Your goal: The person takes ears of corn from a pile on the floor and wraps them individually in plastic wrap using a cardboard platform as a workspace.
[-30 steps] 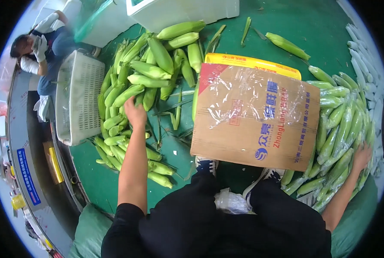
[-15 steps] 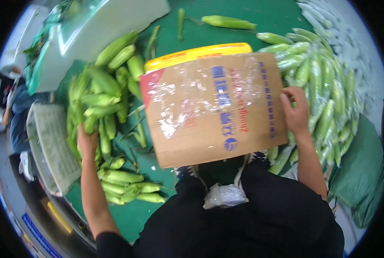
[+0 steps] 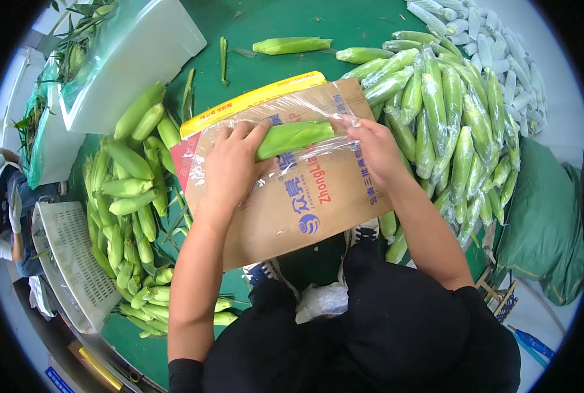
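Note:
An ear of corn in its green husk lies across a brown cardboard sheet or box in front of me. My left hand is closed round its left end. At the other end, my right hand is closed with thumb and fingers together, pinching clear plastic film that is drawn over the cardboard. A yellow package edge shows along the cardboard's far side.
Unwrapped corn is heaped at left beside a pale plastic crate. Film-wrapped corn is piled at right, near white foam net sleeves. White foam boxes stand far left. Another person is at the left edge.
My left hand has come from the left heap onto the cardboard with an ear of corn. My right hand has moved from the cardboard's right edge to the film by the corn.

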Motion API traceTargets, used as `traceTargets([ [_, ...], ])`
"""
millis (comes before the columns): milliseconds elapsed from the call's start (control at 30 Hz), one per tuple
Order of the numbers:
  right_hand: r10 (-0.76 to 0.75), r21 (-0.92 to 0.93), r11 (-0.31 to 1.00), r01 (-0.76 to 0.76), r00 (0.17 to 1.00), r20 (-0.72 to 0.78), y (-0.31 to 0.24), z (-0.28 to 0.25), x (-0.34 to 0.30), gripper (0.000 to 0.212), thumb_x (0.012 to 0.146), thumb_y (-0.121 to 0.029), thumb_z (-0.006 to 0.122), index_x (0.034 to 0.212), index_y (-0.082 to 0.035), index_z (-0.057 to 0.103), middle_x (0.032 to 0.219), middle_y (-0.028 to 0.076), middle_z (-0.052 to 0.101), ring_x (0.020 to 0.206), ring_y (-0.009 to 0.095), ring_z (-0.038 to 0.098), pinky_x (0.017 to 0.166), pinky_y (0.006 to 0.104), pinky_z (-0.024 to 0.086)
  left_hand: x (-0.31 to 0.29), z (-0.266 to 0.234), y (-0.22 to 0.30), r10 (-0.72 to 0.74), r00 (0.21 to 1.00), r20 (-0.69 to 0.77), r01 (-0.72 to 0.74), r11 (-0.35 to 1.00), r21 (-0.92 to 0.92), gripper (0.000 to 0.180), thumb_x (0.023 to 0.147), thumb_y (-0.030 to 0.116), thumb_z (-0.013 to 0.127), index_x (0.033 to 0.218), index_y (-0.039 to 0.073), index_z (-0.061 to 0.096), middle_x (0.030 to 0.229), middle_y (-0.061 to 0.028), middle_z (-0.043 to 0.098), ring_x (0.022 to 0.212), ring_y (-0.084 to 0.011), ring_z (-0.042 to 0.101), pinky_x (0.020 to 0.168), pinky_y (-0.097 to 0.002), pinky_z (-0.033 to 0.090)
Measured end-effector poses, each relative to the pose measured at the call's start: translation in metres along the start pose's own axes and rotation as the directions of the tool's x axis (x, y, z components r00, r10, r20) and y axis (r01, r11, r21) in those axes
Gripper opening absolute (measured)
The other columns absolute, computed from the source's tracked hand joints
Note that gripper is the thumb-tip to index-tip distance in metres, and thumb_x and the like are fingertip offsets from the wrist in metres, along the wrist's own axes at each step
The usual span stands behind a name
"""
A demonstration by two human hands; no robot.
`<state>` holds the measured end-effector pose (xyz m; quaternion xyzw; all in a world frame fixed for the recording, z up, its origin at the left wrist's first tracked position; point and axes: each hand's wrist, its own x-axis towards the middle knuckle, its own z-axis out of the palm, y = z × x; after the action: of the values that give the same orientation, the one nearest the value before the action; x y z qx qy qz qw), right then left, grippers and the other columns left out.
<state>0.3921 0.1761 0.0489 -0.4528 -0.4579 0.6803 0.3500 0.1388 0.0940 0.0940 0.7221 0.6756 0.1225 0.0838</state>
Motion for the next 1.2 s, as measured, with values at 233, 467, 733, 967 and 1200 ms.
traceTargets([
  [233, -0.601, -0.645, 0.114, 0.756, 0.569, 0.561, 0.019, 0.043, 0.030, 0.041, 0.089, -0.018, 0.067, 0.125, -0.002, 0.060, 0.118, 0.011, 0.065, 0.110, 0.022, 0.059, 0.101, 0.0371, 0.041, 0.018, 0.002, 0.012, -0.016, 0.983, 0.184, 0.023, 0.999, -0.038, 0.064, 0.073, 0.015, 0.081, 0.131, 0.009, 0.055, 0.116, -0.0148, 0.060, 0.108, -0.0377, 0.058, 0.094, -0.0454, 0.048],
  [467, -0.462, -0.686, -0.221, 0.694, 0.545, 0.700, 0.018, 0.070, 0.026, 0.066, 0.075, -0.043, 0.077, 0.131, -0.016, 0.053, 0.107, 0.001, 0.057, 0.105, 0.019, 0.055, 0.091, 0.0391, 0.042, -0.049, 0.007, -0.044, -0.131, 0.967, -0.219, -0.033, 0.786, -0.617, 0.076, 0.066, 0.008, 0.084, 0.133, 0.005, 0.049, 0.127, -0.0177, 0.048, 0.118, -0.0355, 0.050, 0.105, -0.0469, 0.041],
  [733, -0.437, -0.668, -0.205, 0.716, 0.543, 0.717, 0.001, 0.052, 0.035, 0.063, 0.077, -0.043, 0.076, 0.129, -0.014, 0.056, 0.101, 0.003, 0.059, 0.098, 0.019, 0.058, 0.079, 0.0338, 0.047, -0.101, 0.034, -0.047, -0.182, 0.908, -0.377, 0.256, 0.954, 0.155, 0.021, 0.081, 0.018, 0.071, 0.102, 0.021, 0.073, 0.079, -0.0017, 0.055, 0.079, -0.0267, 0.055, 0.068, -0.0422, 0.040],
  [967, -0.100, -0.541, 0.040, 0.840, 0.542, 0.834, -0.005, 0.054, -0.003, 0.060, 0.078, -0.045, 0.075, 0.122, -0.007, 0.060, 0.096, 0.008, 0.058, 0.092, 0.026, 0.059, 0.076, 0.0371, 0.051, -0.092, 0.014, 0.017, -0.554, 0.725, -0.410, 0.179, 0.725, -0.665, 0.015, 0.099, 0.017, 0.061, 0.104, 0.003, 0.062, 0.088, -0.0098, 0.064, 0.078, -0.0199, 0.062, 0.072, -0.0331, 0.052],
  [1200, -0.577, -0.500, 0.502, 0.706, 0.704, 0.414, 0.030, 0.034, 0.003, 0.070, 0.073, -0.052, 0.079, 0.120, -0.005, 0.057, 0.115, 0.012, 0.053, 0.109, 0.029, 0.055, 0.094, 0.0393, 0.045, -0.063, 0.030, 0.045, 0.019, 0.976, -0.217, -0.004, 0.997, 0.071, 0.064, 0.082, 0.058, 0.065, 0.115, 0.004, 0.060, 0.103, -0.0111, 0.057, 0.105, -0.0299, 0.053, 0.091, -0.0418, 0.042],
])
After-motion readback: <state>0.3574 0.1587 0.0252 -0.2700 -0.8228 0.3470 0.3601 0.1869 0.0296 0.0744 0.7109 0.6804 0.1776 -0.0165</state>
